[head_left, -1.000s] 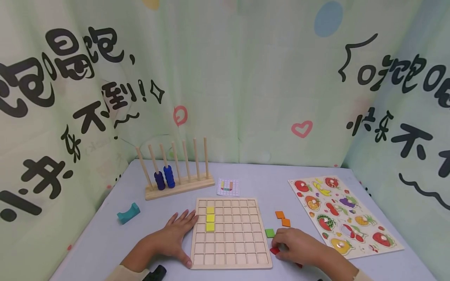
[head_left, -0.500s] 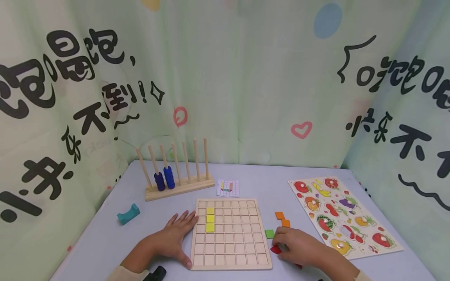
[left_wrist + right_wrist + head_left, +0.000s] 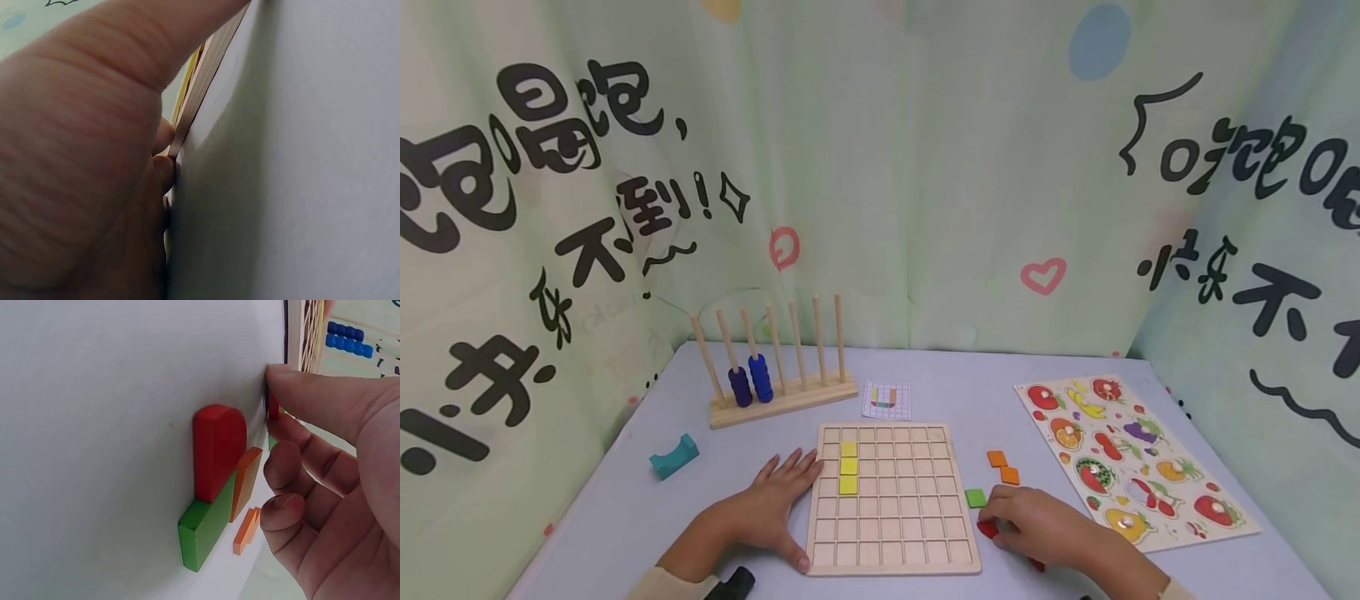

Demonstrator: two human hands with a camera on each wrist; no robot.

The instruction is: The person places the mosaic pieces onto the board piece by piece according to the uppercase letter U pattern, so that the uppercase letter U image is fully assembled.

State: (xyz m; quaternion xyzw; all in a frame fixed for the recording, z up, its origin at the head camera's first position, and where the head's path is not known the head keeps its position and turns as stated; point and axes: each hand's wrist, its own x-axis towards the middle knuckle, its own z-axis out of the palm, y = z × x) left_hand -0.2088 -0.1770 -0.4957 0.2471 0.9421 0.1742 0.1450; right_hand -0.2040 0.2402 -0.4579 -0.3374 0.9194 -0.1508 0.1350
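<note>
My left hand (image 3: 772, 507) lies with spread fingers against the left edge of a wooden grid board (image 3: 902, 529). Its thumb touches the near left corner. Three yellow square tiles (image 3: 848, 467) sit in one column of the grid. Just right of the board, my right hand (image 3: 1036, 527) pinches a small red piece (image 3: 987, 531) between thumb and forefinger, low at the tabletop. Under that palm lie a red round-ended block (image 3: 219, 450), a green block (image 3: 206, 531) and an orange block (image 3: 247, 481), mostly hidden in the head view.
A green tile (image 3: 976, 498) and two orange tiles (image 3: 1003, 467) lie right of the board. Behind it are a pattern card (image 3: 887, 401) and a peg rack (image 3: 790, 402) with blue beads. A teal arch block (image 3: 674, 456) is at left, a fruit puzzle (image 3: 1131, 462) at right.
</note>
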